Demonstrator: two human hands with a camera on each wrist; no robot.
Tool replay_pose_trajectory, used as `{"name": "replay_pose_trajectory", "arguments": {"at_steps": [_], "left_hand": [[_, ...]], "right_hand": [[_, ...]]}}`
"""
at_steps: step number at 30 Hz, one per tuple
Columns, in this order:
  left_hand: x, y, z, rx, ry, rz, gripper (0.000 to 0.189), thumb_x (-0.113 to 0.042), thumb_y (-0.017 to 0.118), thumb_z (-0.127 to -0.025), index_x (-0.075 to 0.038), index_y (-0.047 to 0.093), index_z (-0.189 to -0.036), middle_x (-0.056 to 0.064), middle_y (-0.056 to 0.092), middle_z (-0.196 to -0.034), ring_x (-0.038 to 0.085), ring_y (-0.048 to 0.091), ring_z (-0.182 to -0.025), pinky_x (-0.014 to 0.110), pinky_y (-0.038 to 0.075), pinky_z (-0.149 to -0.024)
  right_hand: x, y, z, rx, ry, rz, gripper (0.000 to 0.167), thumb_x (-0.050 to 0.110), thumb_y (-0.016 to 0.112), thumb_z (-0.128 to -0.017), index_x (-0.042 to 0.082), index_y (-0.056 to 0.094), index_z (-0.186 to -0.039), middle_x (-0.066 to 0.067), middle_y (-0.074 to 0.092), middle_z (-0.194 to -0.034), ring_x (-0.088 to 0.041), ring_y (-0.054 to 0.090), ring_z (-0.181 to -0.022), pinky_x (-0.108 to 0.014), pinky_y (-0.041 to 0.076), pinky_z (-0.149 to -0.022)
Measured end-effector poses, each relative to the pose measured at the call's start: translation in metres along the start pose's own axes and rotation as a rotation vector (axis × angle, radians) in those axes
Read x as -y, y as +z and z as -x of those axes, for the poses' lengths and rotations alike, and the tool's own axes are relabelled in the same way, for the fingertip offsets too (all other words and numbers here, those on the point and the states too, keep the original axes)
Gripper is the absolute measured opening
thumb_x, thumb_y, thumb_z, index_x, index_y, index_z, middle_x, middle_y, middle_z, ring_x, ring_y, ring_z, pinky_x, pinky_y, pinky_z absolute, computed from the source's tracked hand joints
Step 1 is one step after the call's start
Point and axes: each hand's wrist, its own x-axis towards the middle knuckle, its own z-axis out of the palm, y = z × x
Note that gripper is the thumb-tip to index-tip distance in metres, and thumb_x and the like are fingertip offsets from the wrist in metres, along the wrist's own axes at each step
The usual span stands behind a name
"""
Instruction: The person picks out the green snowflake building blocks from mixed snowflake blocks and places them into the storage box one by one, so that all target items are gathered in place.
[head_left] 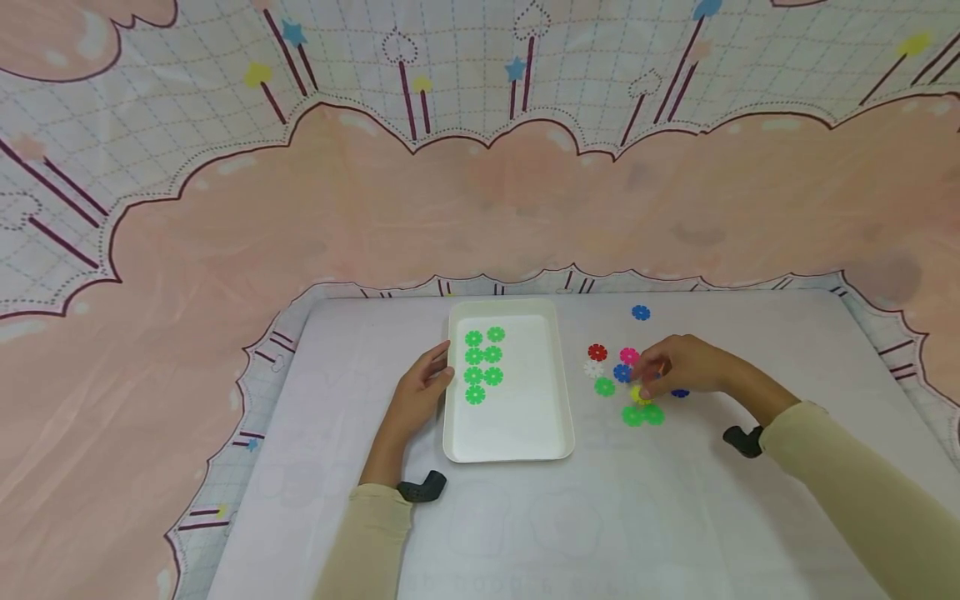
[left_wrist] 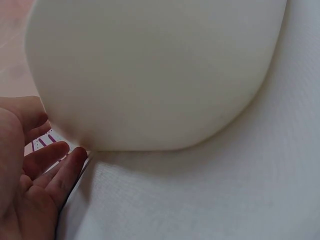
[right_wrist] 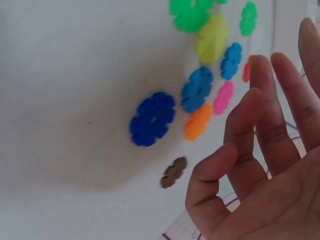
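A white tray lies on the table, with several green flower-shaped discs in two columns at its left side. My left hand rests at the tray's left edge; in the left wrist view its fingertips touch the rim. Over a scatter of loose discs right of the tray hovers my right hand, fingers loosely bent. Close by its fingertips lies a yellow disc. The right wrist view shows no disc between the visible fingers, with a dark blue disc and an orange disc on the table beside them.
Around the right hand lie a red disc, a white disc, a pink disc and more green discs. A blue disc sits apart farther back. A brown disc appears in the right wrist view.
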Motion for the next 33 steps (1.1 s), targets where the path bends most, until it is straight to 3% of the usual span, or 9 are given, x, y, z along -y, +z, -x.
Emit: {"name": "replay_pose_trajectory", "arguments": {"at_steps": [13,26,33], "left_hand": [[-0.002,0.001,0.000,0.000,0.005,0.006,0.051,-0.028,0.062,-0.103,-0.026,0.048,-0.152,0.008,0.055,-0.151,0.029,0.059,-0.134,0.047,0.051,-0.109],[-0.001,0.001,0.000,0.007,0.003,0.017,0.052,-0.028,0.062,-0.103,-0.025,0.047,-0.153,0.008,0.054,-0.152,0.030,0.060,-0.133,0.047,0.051,-0.109],[-0.001,0.001,0.000,-0.001,-0.009,0.016,0.051,-0.029,0.063,-0.103,-0.027,0.048,-0.152,0.006,0.055,-0.151,0.028,0.061,-0.132,0.045,0.052,-0.109]], "right_hand": [[-0.025,0.012,0.002,0.098,0.002,-0.067,0.026,0.023,0.087,-0.082,0.021,0.079,-0.106,0.003,0.069,-0.086,-0.019,0.058,-0.090,-0.032,0.051,-0.077],[-0.028,0.023,0.000,0.072,0.016,-0.026,0.023,0.018,0.090,-0.077,0.026,0.079,-0.096,0.002,0.064,-0.085,-0.019,0.055,-0.085,-0.029,0.050,-0.071],[-0.028,0.026,-0.002,0.061,0.000,-0.003,0.024,0.017,0.091,-0.076,0.024,0.078,-0.096,0.002,0.063,-0.082,-0.018,0.055,-0.084,-0.029,0.050,-0.069]]}}
